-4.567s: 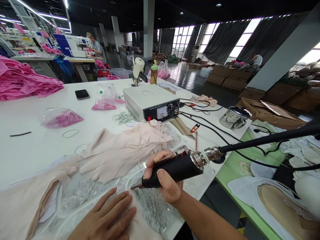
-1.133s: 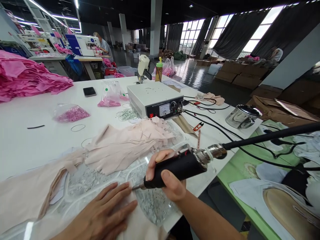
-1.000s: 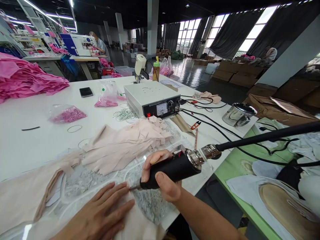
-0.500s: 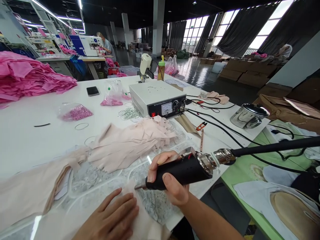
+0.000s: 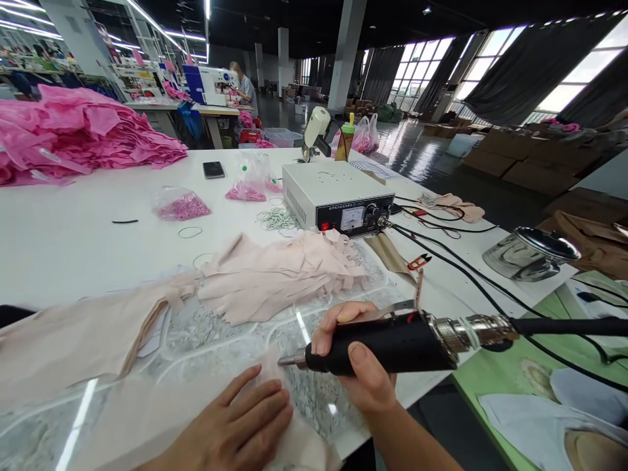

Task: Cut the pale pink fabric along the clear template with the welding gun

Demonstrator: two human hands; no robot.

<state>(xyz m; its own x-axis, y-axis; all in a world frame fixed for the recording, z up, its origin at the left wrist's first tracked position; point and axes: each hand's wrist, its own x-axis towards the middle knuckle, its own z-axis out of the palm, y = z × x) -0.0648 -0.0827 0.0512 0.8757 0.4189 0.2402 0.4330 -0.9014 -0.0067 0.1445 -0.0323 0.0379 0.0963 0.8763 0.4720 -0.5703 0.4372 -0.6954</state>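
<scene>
My right hand (image 5: pixel 366 366) is wrapped round a black handheld tool (image 5: pixel 383 343) with a metal tip and a thick cable. The tip points left and meets, or nearly meets, the edge of a thin pale pink fabric piece (image 5: pixel 299 432). My left hand (image 5: pixel 245 418) lies flat on that fabric with its fingers spread, just left of the tip. Beneath is a marbled, glossy sheet (image 5: pixel 196 333). A heap of pale pink fabric pieces (image 5: pixel 279 271) lies beyond my hands, and a folded stack of similar fabric (image 5: pixel 88 327) is at the left.
A white control box (image 5: pixel 338 190) stands behind the heap, its cables running right. Orange snips (image 5: pixel 418 261), a steel pot (image 5: pixel 530 255), a phone (image 5: pixel 214 170), bagged pink bits (image 5: pixel 181 205) and a pink fabric pile (image 5: pixel 83 134) lie around. A person (image 5: pixel 244 88) sits at a distant sewing machine.
The view has turned left, so the scene sits further right. My right hand still holds the tool, its tip near the same fabric edge. My left hand remains flat on the fabric.
</scene>
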